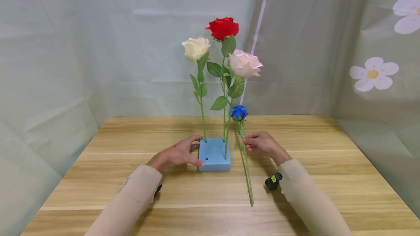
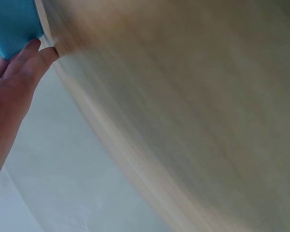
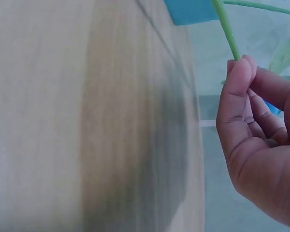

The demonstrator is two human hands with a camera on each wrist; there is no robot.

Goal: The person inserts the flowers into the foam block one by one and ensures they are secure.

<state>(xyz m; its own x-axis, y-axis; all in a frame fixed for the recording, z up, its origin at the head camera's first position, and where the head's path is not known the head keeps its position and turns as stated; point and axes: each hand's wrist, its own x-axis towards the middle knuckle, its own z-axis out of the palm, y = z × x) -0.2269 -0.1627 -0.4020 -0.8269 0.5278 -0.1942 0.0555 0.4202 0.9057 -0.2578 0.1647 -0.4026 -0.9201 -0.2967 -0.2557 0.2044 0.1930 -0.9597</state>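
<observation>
Sleeves overhang wooden table before curtains, left fingers apart, right fingers pinching stem.

Pale sheeting is filling the upper frame, flower prints showing at right; a wood-grained tabletop is spanning below.

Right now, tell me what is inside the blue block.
The white rose, red rose and pink rose stand in the blue block; no stem fills its near-left hole. Their lower stem ends are covered.
</observation>
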